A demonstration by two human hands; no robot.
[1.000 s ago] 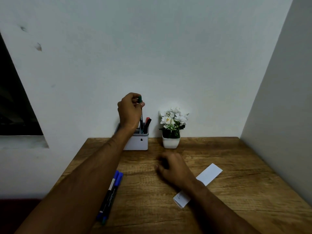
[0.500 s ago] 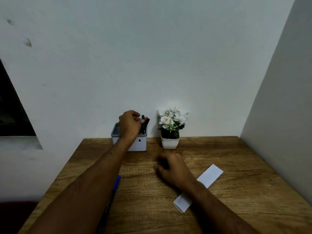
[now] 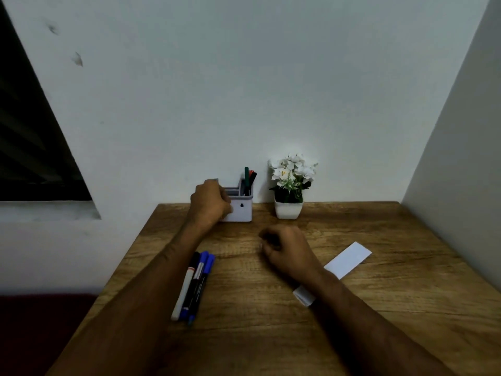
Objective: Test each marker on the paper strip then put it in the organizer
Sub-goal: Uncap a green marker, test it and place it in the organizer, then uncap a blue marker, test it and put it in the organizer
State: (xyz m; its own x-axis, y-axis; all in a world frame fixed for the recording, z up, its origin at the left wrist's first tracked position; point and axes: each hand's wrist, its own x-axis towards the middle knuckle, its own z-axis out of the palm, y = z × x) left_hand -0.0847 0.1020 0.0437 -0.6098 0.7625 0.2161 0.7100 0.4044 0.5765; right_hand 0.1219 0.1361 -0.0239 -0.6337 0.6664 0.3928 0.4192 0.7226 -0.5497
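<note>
A white organizer (image 3: 242, 211) stands at the back of the wooden table (image 3: 393, 329). A green marker (image 3: 246, 175) stands upright in its right compartment, beside a red one and a black one. My left hand (image 3: 210, 203) is curled against the organizer's left front and hides that side; nothing shows in its fingers. My right hand (image 3: 287, 251) rests on the table as a loose fist, with nothing in it. The white paper strip (image 3: 348, 258) lies under my right wrist. Three markers (image 3: 193, 283), one white with a black cap and two blue, lie side by side near my left forearm.
A small white pot of white flowers (image 3: 289, 185) stands right of the organizer against the back wall. A side wall (image 3: 461, 158) closes off the table's right side. A dark window opening (image 3: 27, 145) is at the left.
My left hand lowered the green marker into the organizer, let it go and slid down to the organizer's left front. My right hand has stayed in place.
</note>
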